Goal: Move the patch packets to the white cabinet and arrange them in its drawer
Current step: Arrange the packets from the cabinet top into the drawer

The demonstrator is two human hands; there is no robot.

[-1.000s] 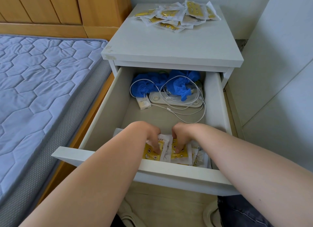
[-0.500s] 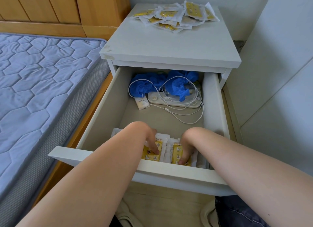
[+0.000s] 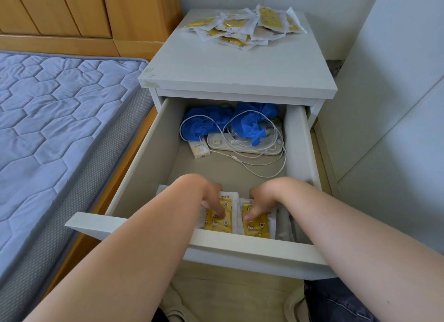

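The white cabinet [image 3: 237, 74] top bears a loose heap of patch packets [image 3: 245, 28] at its back edge.

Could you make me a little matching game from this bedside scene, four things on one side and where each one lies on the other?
Things:
1. loose pile of packets
2. blue gloves
3. packet under the left hand
4. mattress

Places:
A. back of the open drawer
B. left of the cabinet
C. on the cabinet top
D. front of the drawer

Pairs: 1-C, 2-A, 3-D, 4-B
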